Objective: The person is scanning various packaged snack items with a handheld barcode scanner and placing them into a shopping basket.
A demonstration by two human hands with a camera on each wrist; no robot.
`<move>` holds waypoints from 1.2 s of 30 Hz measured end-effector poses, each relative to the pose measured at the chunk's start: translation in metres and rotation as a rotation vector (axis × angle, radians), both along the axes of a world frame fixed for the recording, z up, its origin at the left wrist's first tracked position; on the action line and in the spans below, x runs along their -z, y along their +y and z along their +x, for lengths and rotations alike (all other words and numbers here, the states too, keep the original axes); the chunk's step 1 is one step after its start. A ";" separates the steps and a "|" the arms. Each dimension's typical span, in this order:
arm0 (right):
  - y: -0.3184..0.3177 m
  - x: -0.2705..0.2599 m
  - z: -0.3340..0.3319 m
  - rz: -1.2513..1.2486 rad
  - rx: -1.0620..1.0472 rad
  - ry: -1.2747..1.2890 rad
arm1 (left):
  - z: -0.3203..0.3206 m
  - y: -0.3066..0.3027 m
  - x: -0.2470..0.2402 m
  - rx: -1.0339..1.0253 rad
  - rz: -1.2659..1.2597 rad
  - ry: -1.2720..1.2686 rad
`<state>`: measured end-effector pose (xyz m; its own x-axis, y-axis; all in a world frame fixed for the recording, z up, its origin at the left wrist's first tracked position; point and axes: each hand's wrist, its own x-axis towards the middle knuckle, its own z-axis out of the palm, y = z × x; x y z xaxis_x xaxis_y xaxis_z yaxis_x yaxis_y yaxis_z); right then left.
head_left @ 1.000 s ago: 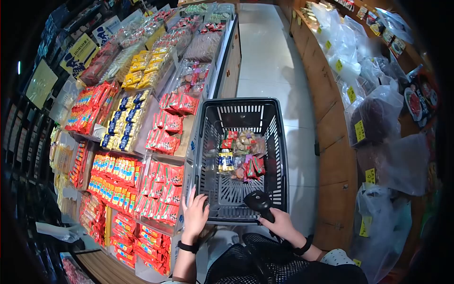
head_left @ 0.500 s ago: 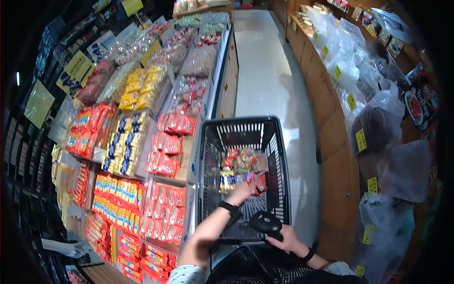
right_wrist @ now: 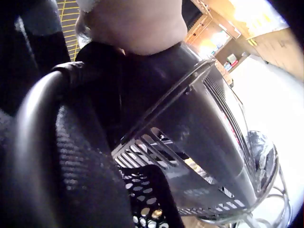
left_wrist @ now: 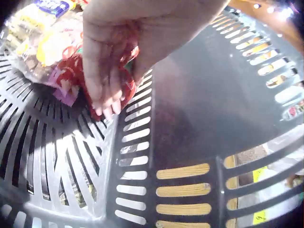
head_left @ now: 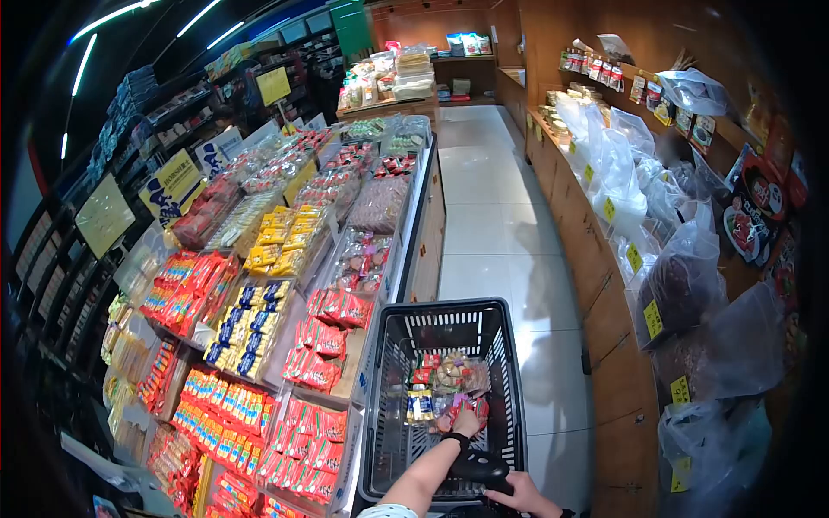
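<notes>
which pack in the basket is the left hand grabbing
The red pack at the near right of the pile: the left hand curls round it. The yellow-and-blue pack and the clear bag lie untouched.

Red snack packet inside dark basket

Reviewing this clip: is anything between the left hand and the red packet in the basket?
Nothing visible. The left hand is inside the basket, its fingers curled round the red packet, which lies beside other snack packets. The right hand holds the scanner at the near rim, clear of it.
</notes>
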<state>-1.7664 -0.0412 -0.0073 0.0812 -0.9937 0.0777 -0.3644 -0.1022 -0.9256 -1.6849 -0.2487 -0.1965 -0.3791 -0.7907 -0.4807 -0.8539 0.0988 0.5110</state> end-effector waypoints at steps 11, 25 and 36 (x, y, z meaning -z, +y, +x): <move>0.010 0.013 -0.011 0.193 -0.043 -0.384 | 0.135 0.031 -0.249 0.699 -0.878 0.048; 0.004 -0.008 -0.007 0.026 -0.221 -0.020 | 0.188 0.101 -0.225 0.436 -1.152 0.172; 0.001 -0.008 -0.002 0.030 -0.174 0.031 | 0.183 0.124 -0.201 -0.219 -1.110 0.328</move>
